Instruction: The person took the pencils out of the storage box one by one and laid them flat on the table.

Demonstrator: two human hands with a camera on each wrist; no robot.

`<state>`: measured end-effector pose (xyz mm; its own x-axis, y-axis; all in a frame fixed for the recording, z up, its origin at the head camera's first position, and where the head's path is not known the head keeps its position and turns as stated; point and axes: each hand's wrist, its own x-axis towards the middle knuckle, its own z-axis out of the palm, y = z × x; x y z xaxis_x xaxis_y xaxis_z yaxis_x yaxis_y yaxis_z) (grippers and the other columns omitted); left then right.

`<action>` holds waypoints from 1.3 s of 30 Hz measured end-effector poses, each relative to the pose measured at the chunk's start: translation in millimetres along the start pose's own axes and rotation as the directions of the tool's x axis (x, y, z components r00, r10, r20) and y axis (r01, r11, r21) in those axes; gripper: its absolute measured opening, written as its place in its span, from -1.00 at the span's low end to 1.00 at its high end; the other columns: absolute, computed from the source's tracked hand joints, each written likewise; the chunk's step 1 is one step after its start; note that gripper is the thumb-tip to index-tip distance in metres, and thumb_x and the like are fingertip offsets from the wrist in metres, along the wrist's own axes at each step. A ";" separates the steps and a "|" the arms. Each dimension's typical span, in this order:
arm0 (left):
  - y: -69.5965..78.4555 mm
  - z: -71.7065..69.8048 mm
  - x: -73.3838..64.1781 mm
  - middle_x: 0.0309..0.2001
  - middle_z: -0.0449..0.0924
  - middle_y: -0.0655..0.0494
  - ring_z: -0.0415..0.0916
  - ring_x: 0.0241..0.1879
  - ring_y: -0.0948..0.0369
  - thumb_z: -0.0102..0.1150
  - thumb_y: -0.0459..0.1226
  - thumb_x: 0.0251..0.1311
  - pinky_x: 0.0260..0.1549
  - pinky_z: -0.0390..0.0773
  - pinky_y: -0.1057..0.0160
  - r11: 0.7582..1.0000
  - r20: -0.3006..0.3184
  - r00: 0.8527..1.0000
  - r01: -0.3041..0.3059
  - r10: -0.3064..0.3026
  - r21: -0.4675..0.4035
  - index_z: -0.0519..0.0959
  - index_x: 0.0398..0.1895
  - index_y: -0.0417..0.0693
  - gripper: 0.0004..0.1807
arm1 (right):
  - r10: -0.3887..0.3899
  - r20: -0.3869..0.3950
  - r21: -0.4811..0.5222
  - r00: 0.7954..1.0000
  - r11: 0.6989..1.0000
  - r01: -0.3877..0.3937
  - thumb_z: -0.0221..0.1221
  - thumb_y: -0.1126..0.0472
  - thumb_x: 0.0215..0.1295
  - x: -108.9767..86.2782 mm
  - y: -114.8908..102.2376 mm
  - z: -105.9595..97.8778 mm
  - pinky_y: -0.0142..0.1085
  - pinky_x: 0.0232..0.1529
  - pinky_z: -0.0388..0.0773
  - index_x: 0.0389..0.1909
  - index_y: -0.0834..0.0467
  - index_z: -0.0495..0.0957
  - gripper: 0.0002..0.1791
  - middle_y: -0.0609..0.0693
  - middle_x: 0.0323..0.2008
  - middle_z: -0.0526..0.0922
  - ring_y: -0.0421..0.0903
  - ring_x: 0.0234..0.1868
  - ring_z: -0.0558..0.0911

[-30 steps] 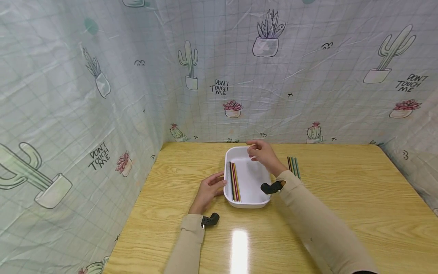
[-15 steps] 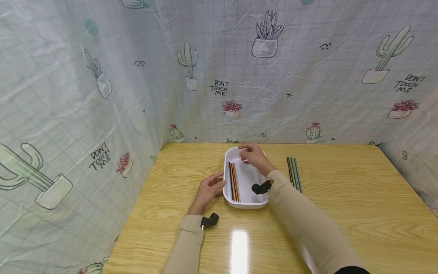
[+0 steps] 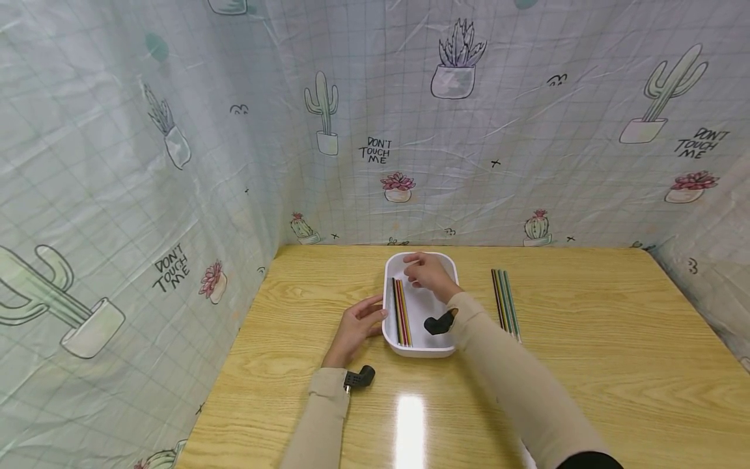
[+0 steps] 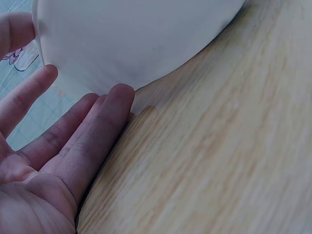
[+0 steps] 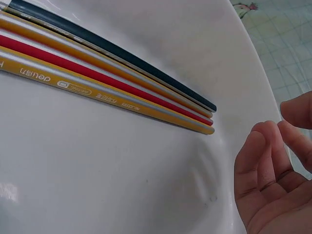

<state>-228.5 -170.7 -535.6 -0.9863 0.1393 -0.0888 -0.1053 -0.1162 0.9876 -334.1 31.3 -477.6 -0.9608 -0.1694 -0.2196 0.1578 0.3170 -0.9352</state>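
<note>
A white tray [image 3: 419,353] stands on the wooden table. Along its left inner side lie several pencils [image 3: 402,312]; the right wrist view shows a dark green pencil [image 5: 112,48], a red pencil [image 5: 105,79] and a yellow pencil [image 5: 107,92] among them. My left hand [image 3: 355,327] touches the tray's left outer wall with extended fingertips [image 4: 120,95]. Over the far part of the tray hovers my right hand [image 3: 430,272], beyond the pencils' far ends. Its fingers bend loosely, thumb and index close together, with nothing between them.
Right of the tray, partly beside my right sleeve, more pencils [image 3: 506,303] lie in a row on the table [image 3: 615,339]. A cactus-print curtain [image 3: 363,215] hangs behind the table and along its left side.
My right hand has moved left and slightly nearer, from the tray's far right corner to over its inside. More of the pencils at right now shows. My left hand stays in place.
</note>
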 end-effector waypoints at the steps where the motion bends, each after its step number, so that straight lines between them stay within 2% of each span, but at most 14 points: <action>1: 0.5 0.1 -0.2 0.26 0.54 -0.27 0.65 0.02 0.14 0.31 -0.30 0.34 0.00 0.79 0.12 1.000 0.000 1.000 0.001 -0.001 0.001 0.51 0.37 -0.10 -0.47 | 0.001 0.003 -0.003 1.000 1.000 -0.001 0.19 0.25 0.42 -0.4 -0.1 1.6 -0.33 -0.19 0.71 0.22 0.15 0.55 -0.62 0.11 -0.11 0.61 -0.07 -0.20 0.59; 7: 1.1 0.5 -0.1 0.26 0.54 -0.28 0.65 0.03 0.12 0.31 -0.31 0.34 0.02 0.78 0.09 1.000 -0.001 1.000 0.003 -0.003 0.002 0.51 0.38 -0.11 -0.46 | -0.009 0.007 -0.002 1.000 1.000 0.009 0.18 0.29 0.40 2.5 5.0 9.7 -0.35 -0.24 0.71 0.20 0.20 0.55 -0.63 0.11 -0.16 0.62 -0.11 -0.27 0.58; 12: 0.0 0.7 0.7 0.25 0.55 -0.27 0.66 0.03 0.13 0.31 -0.28 0.35 0.01 0.79 0.10 1.000 0.004 1.000 0.000 0.000 0.013 0.51 0.37 -0.11 -0.47 | -0.027 0.023 -0.023 0.999 0.999 0.027 0.17 0.34 0.35 5.2 11.8 11.6 -0.47 -0.44 0.54 0.17 0.28 0.52 -0.62 0.01 -0.43 0.56 -0.18 -0.43 0.53; 15: -0.2 0.6 1.2 0.26 0.54 -0.29 0.65 0.04 0.12 0.30 -0.28 0.36 0.01 0.79 0.09 1.000 0.009 1.000 -0.002 0.002 0.015 0.50 0.38 -0.12 -0.47 | -0.035 0.038 -0.049 0.999 0.998 0.037 0.15 0.35 0.33 5.0 14.0 12.1 -0.47 -0.49 0.46 0.18 0.31 0.50 -0.61 0.00 -0.51 0.52 -0.18 -0.48 0.51; 24: 0.2 0.0 1.1 0.27 0.54 -0.29 0.65 0.05 0.12 0.29 -0.30 0.36 0.03 0.78 0.07 1.000 0.004 1.000 0.001 -0.001 0.013 0.51 0.38 -0.10 -0.48 | -0.041 0.071 -0.196 0.997 0.979 0.054 0.12 0.34 0.31 4.3 17.8 15.9 -0.47 -0.49 0.44 0.19 0.30 0.52 -0.58 -0.01 -0.50 0.52 -0.19 -0.49 0.48; 31: -1.2 -0.7 0.5 0.25 0.55 -0.28 0.65 0.04 0.13 0.31 -0.28 0.35 0.02 0.78 0.09 1.000 0.003 1.000 -0.014 0.014 0.006 0.51 0.37 -0.14 -0.47 | -0.031 0.060 -0.220 0.998 0.975 0.043 0.11 0.36 0.22 4.6 18.6 17.8 -0.46 -0.52 0.41 0.16 0.30 0.53 -0.56 -0.08 -0.61 0.47 -0.21 -0.55 0.44; 39: -1.5 0.2 1.8 0.25 0.54 -0.28 0.65 0.06 0.12 0.29 -0.28 0.37 0.02 0.78 0.10 1.000 0.011 1.000 -0.015 0.014 0.018 0.50 0.37 -0.14 -0.48 | -0.016 0.056 -0.258 0.998 0.966 0.030 0.14 0.33 0.24 10.1 22.3 18.1 -0.45 -0.55 0.40 0.10 0.27 0.58 -0.61 -0.11 -0.66 0.43 -0.22 -0.60 0.42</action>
<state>-230.1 -170.1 -537.2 -0.9861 0.1489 -0.0731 -0.0887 -0.1009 0.9909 -336.2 19.7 -505.7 -0.9488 -0.2270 -0.2195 0.0642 0.5420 -0.8379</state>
